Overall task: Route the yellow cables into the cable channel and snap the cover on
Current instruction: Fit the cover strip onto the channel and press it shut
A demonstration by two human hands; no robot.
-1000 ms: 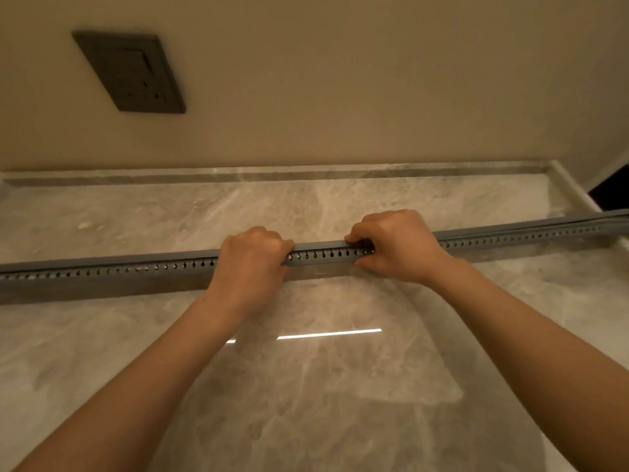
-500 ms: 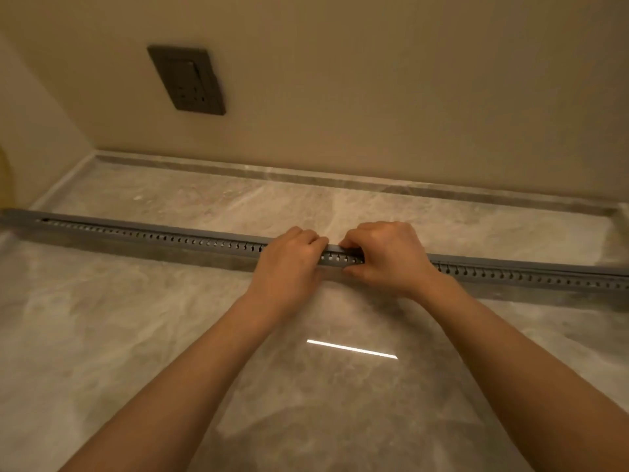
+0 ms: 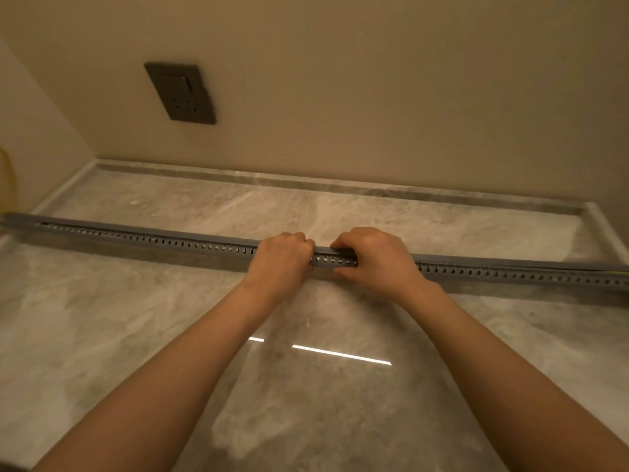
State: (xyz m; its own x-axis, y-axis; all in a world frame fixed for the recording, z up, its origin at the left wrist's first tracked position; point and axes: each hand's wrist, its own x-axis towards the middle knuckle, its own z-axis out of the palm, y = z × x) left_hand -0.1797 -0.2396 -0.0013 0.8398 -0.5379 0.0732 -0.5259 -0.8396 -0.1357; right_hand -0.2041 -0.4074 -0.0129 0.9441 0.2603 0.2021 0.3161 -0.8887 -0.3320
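We see a yellow cable (image 3: 7,178) at the far left edge, just above the left end of the grey cable channel (image 3: 136,238), which lies across the marble surface (image 3: 170,335). Our left hand (image 3: 280,258) is curled tight over the channel near its middle; just right of it our right hand (image 3: 371,258) pinches the channel's cover (image 3: 321,249), fingers over, thumb under. Above the channel's left half, 1 dark wall socket (image 3: 180,93).

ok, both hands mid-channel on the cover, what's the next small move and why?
Probably press down here, then slide the left hand leftward along the cover. Both it and the right hand sit mid-channel, and a dark gap near the far left end suggests the cover isn't seated there.
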